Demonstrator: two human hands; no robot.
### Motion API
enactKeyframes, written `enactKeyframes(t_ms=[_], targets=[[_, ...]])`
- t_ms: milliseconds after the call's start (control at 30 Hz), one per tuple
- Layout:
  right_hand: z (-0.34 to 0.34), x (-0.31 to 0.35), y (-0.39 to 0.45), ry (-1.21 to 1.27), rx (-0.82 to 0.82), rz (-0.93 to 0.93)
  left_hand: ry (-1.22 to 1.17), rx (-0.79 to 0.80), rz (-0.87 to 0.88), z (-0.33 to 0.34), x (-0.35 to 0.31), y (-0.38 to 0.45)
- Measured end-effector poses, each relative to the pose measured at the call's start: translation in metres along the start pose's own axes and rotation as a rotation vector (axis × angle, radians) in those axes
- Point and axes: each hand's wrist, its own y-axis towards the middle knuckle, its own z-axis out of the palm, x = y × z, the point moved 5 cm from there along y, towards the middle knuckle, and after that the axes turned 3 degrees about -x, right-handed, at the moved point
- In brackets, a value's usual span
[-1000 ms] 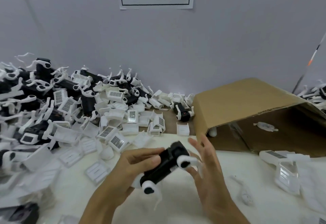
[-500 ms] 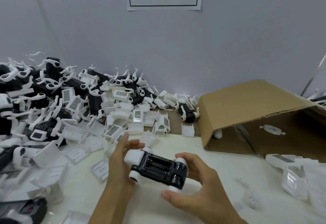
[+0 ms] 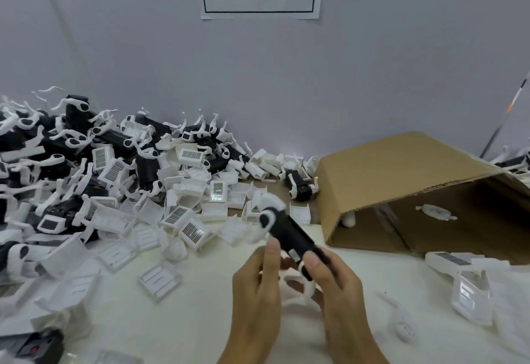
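Note:
A black plastic body with white rounded end pieces (image 3: 289,233) is held above the white table, tilted with one white end up and to the left. My right hand (image 3: 335,286) grips its lower end, the thumb lying across the black casing. My left hand (image 3: 259,286) is beside it, its thumb touching the casing's lower left side. A white curved arm piece hangs under the body between my two hands, partly hidden.
A large heap of black-and-white parts and white barcode-labelled covers (image 3: 114,180) fills the left and back. An open cardboard box (image 3: 401,180) lies on its side at the right, a white part inside. More white parts (image 3: 464,283) lie at the right edge.
The black body has swung from lying level between my hands to pointing up and left. My right hand shifted to its lower end; my left hand slid down from the far end.

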Motion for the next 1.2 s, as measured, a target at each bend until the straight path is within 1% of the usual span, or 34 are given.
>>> enactKeyframes(t_ms=[67, 100, 167, 233, 333, 400, 433, 500, 533, 567, 633, 667, 767, 833, 967, 1000, 1033, 1100, 1167, 1200], targets=[[0.005, 0.003, -0.004, -0.193, 0.055, -0.081, -0.127, -0.005, -0.105, -0.006, 0.006, 0.007], [0.009, 0.004, -0.007, -0.273, 0.089, -0.097, -0.190, 0.011, -0.144, -0.009, 0.006, 0.011], [0.014, 0.002, -0.011, -0.369, 0.141, -0.093, -0.241, 0.069, -0.174, -0.012, 0.004, 0.015], [0.015, 0.004, -0.014, -0.425, 0.142, -0.117, -0.209, 0.141, -0.151, -0.015, -0.001, 0.018], [0.011, 0.005, -0.014, -0.446, 0.087, -0.151, -0.076, 0.274, -0.117, -0.016, -0.010, 0.017], [0.011, 0.005, -0.015, -0.426, 0.084, -0.160, 0.035, 0.306, -0.056, -0.015, -0.013, 0.016], [0.011, 0.004, -0.014, -0.389, 0.099, -0.145, 0.098, 0.279, -0.003, -0.016, -0.014, 0.017], [0.011, 0.001, -0.011, -0.287, 0.132, -0.091, 0.233, 0.154, 0.098, -0.025, -0.018, 0.020], [0.010, 0.002, -0.010, -0.235, 0.142, -0.088, 0.315, 0.109, 0.171, -0.031, -0.019, 0.022], [0.009, 0.004, -0.009, -0.183, 0.138, -0.101, 0.416, 0.101, 0.268, -0.034, -0.020, 0.023], [0.007, 0.007, -0.006, -0.119, 0.116, -0.118, 0.569, 0.185, 0.426, -0.032, -0.019, 0.022], [0.007, 0.007, -0.005, -0.111, 0.110, -0.117, 0.590, 0.245, 0.465, -0.029, -0.017, 0.020], [0.003, 0.004, -0.003, -0.135, 0.042, -0.114, 0.599, 0.392, 0.499, -0.018, -0.011, 0.013], [-0.001, 0.004, -0.002, -0.168, -0.018, -0.135, 0.598, 0.422, 0.475, -0.014, -0.007, 0.010], [-0.007, 0.004, -0.002, -0.225, -0.124, -0.170, 0.556, 0.422, 0.398, -0.006, -0.001, 0.003], [-0.008, 0.003, -0.002, -0.220, -0.148, -0.170, 0.584, 0.416, 0.395, -0.004, 0.002, 0.002], [-0.009, 0.003, -0.002, -0.206, -0.165, -0.159, 0.649, 0.397, 0.434, -0.002, 0.005, 0.001], [-0.006, 0.002, -0.002, -0.189, -0.163, -0.122, 0.803, 0.330, 0.538, 0.003, 0.009, 0.000], [-0.004, 0.001, -0.002, -0.228, -0.167, -0.119, 0.865, 0.227, 0.510, 0.004, 0.009, 0.003], [-0.004, 0.002, -0.003, -0.251, -0.196, -0.122, 0.835, 0.159, 0.503, 0.002, 0.006, 0.005]])
